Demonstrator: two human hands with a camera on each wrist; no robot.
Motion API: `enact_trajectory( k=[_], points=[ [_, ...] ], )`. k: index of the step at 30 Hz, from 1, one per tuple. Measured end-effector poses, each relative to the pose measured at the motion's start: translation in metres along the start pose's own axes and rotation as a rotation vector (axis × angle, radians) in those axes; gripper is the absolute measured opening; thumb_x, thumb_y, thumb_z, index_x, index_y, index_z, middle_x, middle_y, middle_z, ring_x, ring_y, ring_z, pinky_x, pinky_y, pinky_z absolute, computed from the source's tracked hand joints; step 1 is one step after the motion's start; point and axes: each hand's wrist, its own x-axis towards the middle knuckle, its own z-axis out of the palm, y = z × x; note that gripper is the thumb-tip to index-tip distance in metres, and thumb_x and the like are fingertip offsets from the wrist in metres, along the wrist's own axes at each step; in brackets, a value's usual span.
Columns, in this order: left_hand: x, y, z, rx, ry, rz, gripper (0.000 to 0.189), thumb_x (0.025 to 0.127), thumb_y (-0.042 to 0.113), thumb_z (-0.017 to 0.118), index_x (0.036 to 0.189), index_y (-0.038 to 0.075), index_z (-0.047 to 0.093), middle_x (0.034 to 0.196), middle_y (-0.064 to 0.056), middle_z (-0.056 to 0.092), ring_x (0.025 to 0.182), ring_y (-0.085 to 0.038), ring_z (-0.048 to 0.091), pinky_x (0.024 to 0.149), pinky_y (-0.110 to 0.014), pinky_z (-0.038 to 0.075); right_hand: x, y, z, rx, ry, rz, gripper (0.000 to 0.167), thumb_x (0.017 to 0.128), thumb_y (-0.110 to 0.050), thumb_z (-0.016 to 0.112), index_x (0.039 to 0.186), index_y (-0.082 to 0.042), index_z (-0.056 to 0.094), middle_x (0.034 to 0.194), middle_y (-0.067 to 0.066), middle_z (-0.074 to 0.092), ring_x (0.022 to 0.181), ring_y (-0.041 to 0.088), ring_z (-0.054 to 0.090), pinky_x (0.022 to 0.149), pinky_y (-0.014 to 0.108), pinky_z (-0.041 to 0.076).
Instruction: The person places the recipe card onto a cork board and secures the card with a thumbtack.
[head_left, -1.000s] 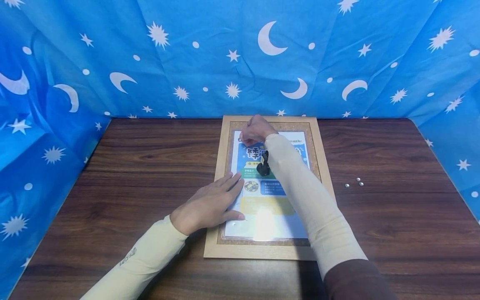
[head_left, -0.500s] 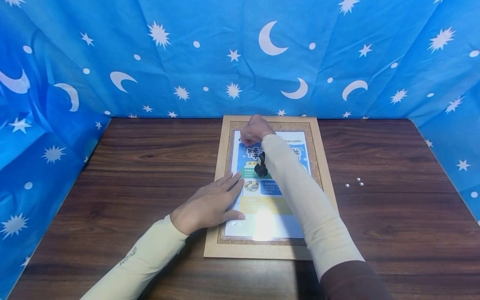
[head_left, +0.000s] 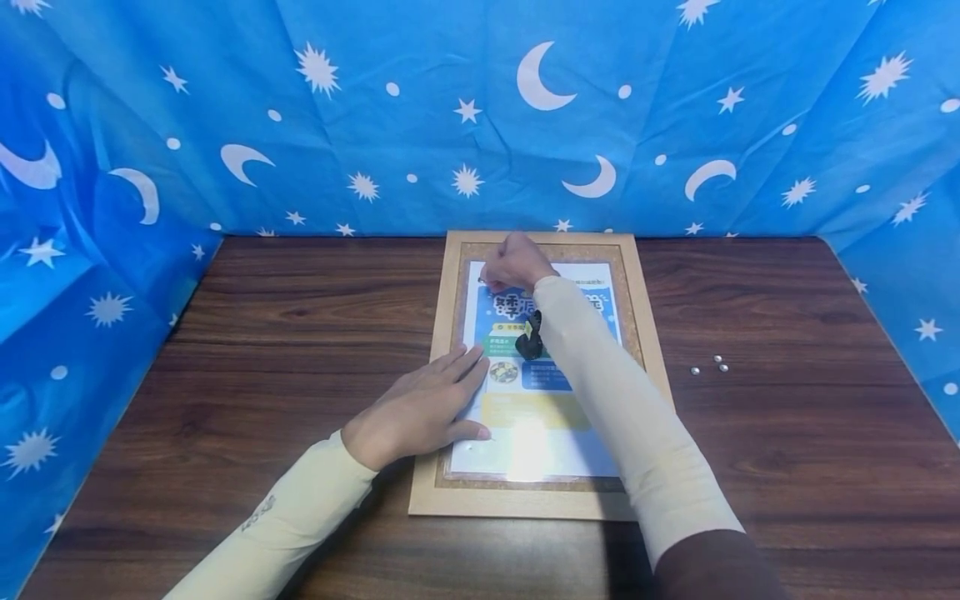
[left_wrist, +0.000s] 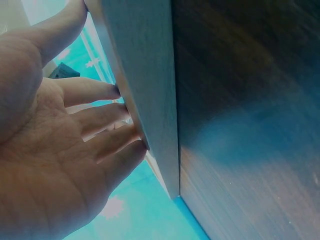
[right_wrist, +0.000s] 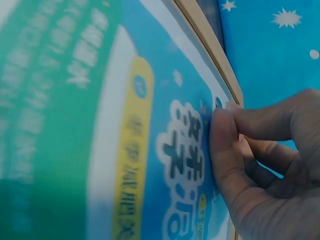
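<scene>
Before the blue star-and-moon cloth [head_left: 420,108], on the dark wooden table [head_left: 300,283], lies a wood-rimmed cork board [head_left: 517,502], which might slide if pushed sideways. The printed sheet [head_left: 534,373] lying on it could skew if the left hand [head_left: 420,410], flat with fingers spread across the rim onto its left edge, let go. The right hand [head_left: 517,262] is curled, thumb and fingertips close together at the sheet's upper left corner; I cannot tell whether they pinch anything, and a slanted push there might buckle that corner. The black device [head_left: 528,340] on the right wrist might snag the sheet by dipping. Silver studs [head_left: 723,368], right of the board, could scatter if brushed. Counted: one table, one board, one sheet, two hands, one device, three loose studs; a bright spot [head_left: 470,447] near the sheet's lower left is too small to identify.
</scene>
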Motion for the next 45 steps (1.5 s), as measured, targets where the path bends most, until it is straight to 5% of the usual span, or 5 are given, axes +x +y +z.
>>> enact_trajectory(
  k=[3, 9, 16, 27, 45],
  points=[
    [0.0, 0.0, 0.0, -0.007, -0.004, -0.002, 0.086, 0.097, 0.054, 0.06, 0.159, 0.004, 0.028, 0.168, -0.014, 0.015, 0.154, -0.033, 0.013, 0.123, -0.048, 0.02, -0.006, 0.001, 0.0, -0.027, 0.0, -0.055, 0.019, 0.093, -0.008, 0.067, 0.075, -0.002, 0.064, 0.076, 0.009, 0.064, 0.075, 0.023, 0.06, 0.073, 0.031, 0.05],
    [-0.001, 0.0, -0.001, -0.02, 0.001, -0.008, 0.085, 0.098, 0.053, 0.061, 0.16, 0.005, 0.028, 0.168, -0.013, 0.015, 0.154, -0.032, 0.012, 0.123, -0.048, 0.019, -0.016, 0.004, -0.006, 0.006, -0.029, -0.137, 0.012, 0.094, -0.004, 0.065, 0.1, 0.002, 0.073, 0.094, 0.013, 0.069, 0.086, 0.024, 0.064, 0.08, 0.032, 0.055],
    [0.0, 0.0, -0.001, -0.028, -0.004, -0.012, 0.086, 0.097, 0.053, 0.062, 0.16, 0.005, 0.028, 0.168, -0.013, 0.016, 0.154, -0.033, 0.013, 0.123, -0.049, 0.02, -0.03, 0.016, -0.028, 0.154, -0.005, -0.125, 0.015, 0.097, -0.009, 0.068, 0.11, -0.003, 0.07, 0.104, 0.013, 0.067, 0.095, 0.027, 0.069, 0.088, 0.035, 0.059],
    [0.0, 0.001, -0.001, -0.028, 0.002, -0.007, 0.085, 0.097, 0.051, 0.063, 0.159, 0.003, 0.03, 0.167, -0.015, 0.018, 0.154, -0.033, 0.013, 0.123, -0.048, 0.02, -0.077, 0.034, -0.085, 0.083, 0.078, -0.11, 0.027, 0.097, -0.019, 0.07, 0.121, -0.005, 0.071, 0.114, 0.014, 0.069, 0.102, 0.032, 0.07, 0.099, 0.047, 0.053],
    [0.0, 0.001, 0.0, -0.011, 0.003, -0.002, 0.086, 0.097, 0.051, 0.063, 0.159, 0.003, 0.029, 0.167, -0.015, 0.017, 0.154, -0.033, 0.014, 0.123, -0.047, 0.019, -0.178, 0.107, -0.153, -0.205, 0.187, -0.15, 0.036, 0.096, -0.029, 0.072, 0.117, -0.001, 0.071, 0.099, 0.016, 0.071, 0.079, 0.025, 0.067, 0.063, 0.027, 0.058]
  ],
)
